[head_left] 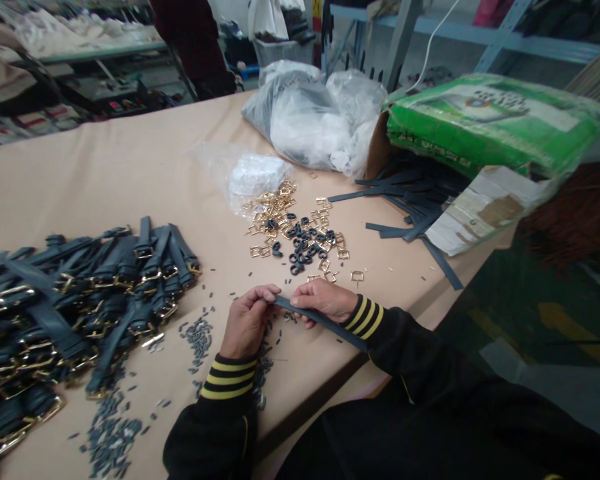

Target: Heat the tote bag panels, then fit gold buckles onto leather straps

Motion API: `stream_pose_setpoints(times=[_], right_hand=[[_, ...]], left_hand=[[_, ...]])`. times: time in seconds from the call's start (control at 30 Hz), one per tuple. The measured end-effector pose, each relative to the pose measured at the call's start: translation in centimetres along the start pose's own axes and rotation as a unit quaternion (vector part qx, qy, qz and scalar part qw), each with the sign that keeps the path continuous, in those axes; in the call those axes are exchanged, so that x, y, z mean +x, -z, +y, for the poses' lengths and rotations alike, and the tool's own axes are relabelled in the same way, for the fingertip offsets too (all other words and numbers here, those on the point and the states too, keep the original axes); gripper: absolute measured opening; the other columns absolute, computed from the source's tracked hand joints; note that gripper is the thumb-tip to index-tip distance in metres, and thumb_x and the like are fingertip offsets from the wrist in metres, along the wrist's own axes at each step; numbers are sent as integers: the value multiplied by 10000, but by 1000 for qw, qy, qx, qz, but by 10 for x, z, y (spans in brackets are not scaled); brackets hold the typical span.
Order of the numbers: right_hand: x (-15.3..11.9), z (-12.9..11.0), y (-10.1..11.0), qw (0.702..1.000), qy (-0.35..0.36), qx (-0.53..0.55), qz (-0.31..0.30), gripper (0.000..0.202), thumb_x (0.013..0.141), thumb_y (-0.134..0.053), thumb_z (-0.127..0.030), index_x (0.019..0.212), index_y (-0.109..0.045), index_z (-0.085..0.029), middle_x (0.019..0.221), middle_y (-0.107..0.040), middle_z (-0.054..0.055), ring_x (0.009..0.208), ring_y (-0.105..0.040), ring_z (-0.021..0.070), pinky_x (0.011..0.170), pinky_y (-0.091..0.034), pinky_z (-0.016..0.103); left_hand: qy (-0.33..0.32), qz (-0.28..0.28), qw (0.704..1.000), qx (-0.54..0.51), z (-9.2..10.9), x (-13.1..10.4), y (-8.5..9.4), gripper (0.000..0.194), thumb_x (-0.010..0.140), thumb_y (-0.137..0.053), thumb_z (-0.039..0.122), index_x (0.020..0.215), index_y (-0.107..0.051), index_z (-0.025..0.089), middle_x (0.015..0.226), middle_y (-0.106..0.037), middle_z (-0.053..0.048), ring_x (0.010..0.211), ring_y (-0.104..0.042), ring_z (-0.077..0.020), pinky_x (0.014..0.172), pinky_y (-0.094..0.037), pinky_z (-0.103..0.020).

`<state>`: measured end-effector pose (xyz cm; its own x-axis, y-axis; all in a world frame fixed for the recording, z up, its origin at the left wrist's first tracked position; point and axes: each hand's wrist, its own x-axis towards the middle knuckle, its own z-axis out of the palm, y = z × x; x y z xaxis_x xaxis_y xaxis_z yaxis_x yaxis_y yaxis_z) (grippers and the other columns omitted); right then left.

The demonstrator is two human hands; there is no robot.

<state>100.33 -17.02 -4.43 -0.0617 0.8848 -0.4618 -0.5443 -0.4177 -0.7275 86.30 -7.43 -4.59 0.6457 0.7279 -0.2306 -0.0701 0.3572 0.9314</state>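
Tan tabletop (pixel 155 167): left hand (pixel 244 321) pinching end of dark strap (pixel 333 326), right hand (pixel 327 299) closed on it just beside.

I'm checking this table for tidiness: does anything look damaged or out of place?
The green box looks battered, its pale flap scuffed and bent outward, with dark straps spilling onto the table. Small dark pieces lie scattered loose beside the left hand, which looks untidy.

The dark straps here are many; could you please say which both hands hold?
It is the strap that the left hand pinches and the right hand holds; others lie in the buckled heap or by the green box.
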Motion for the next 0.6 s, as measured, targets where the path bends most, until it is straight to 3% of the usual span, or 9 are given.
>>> stream_pose_setpoints(times=[0.17, 0.33, 0.47, 0.53, 0.6], right_hand=[[-2, -1, -6, 997, 9, -55, 49, 126, 829, -492, -75, 709, -503, -111, 582, -641, 35, 506, -631, 115, 449, -509, 165], [-3, -4, -6, 997, -3, -65, 49, 122, 826, -486, -89, 712, -525, -104, 607, -656, 54, 535, -646, 122, 444, -500, 149], [-3, -7, -6, 995, -15, -86, 46, 138, 839, -443, -97, 740, -540, -100, 647, -657, 65, 572, -648, 122, 478, -506, 165], [-3, -5, -7, 989, 4, -141, 48, 119, 845, -430, -115, 798, -540, -104, 697, -656, 74, 612, -649, 135, 512, -508, 196], [-2, -1, -9, 956, 70, -273, 77, 79, 805, -513, -144, 878, -529, -118, 756, -653, 78, 681, -643, 166, 578, -507, 249]], left_hand=[[27, 17, 999, 5, -1, 0, 0, 241, 675, -620, 270, 858, -594, 114, 811, -609, -40, 679, -571, -113, 640, -491, -253], [1, 44, 996, 84, -7, 3, 0, 312, 634, -680, 295, 862, -554, 123, 837, -611, -33, 611, -552, -86, 574, -472, -212], [-1, 42, 995, 86, -11, 5, 2, 302, 640, -676, 290, 858, -545, 127, 808, -607, -22, 599, -557, -87, 576, -470, -213], [-2, 47, 995, 89, -11, 5, 1, 295, 641, -678, 288, 851, -546, 129, 779, -604, -9, 575, -553, -79, 567, -462, -204], [0, 58, 992, 110, -9, 4, 0, 295, 642, -680, 296, 849, -552, 129, 723, -600, 6, 544, -546, -75, 551, -454, -196]])
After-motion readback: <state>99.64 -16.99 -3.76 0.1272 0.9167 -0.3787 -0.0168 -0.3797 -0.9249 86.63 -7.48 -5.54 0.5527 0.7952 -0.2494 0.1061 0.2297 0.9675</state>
